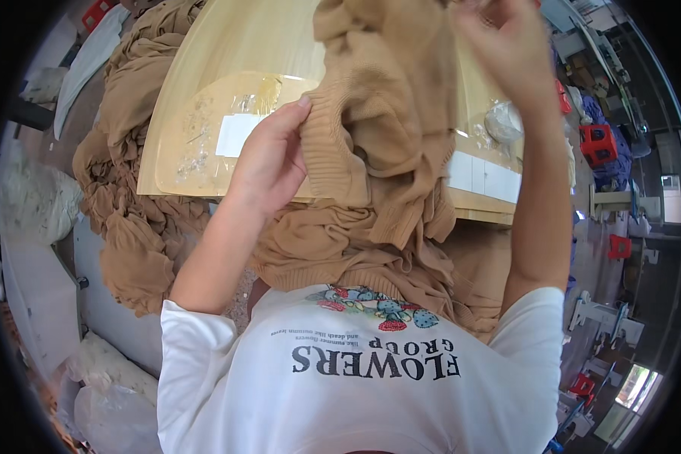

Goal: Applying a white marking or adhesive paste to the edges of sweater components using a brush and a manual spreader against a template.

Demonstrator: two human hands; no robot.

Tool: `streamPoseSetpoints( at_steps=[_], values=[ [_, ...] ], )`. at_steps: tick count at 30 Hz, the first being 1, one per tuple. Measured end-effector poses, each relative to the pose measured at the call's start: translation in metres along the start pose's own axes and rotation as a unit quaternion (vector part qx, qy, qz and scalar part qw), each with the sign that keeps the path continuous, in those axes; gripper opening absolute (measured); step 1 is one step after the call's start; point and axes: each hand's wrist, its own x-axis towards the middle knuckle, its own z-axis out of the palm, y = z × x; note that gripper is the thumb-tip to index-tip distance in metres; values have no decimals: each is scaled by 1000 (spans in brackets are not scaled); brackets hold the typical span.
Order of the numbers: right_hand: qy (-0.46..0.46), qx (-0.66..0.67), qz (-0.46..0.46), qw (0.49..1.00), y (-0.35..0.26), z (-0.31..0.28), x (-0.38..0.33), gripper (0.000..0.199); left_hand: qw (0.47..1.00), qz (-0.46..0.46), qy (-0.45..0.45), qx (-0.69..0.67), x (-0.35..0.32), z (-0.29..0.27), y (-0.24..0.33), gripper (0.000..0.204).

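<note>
A brown knitted sweater [386, 106] hangs over the table's near edge in front of me, its ribbed border turned toward my left side. My left hand [275, 155] is closed on that ribbed border, the thumb lying along its edge. Beyond the garment's upper right side, my right hand [503, 38] is raised at the top of the picture. Its fingers look curled together, but they are blurred and partly cut off, so what they hold cannot be made out. More brown knitwear [318, 242] lies bunched in my lap.
Beneath the garment is a pale wooden table [250, 30] with white paper labels [238, 135] and a clear plastic-wrapped roll [503, 121]. A large heap of brown knitwear [136, 98] lies at the left. Red stools [598, 144] and other workbenches stand at the right.
</note>
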Motion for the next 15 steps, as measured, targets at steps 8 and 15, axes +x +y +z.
streamPoseSetpoints(
  at_steps=[8,15],
  values=[
    [-35,262,86,961,-8,98,-59,20,981,-18,32,190,-1,26,-21,25],
    [54,251,-76,964,-17,89,-81,51,964,-70,-46,251,13,32,1,23]
  ],
)
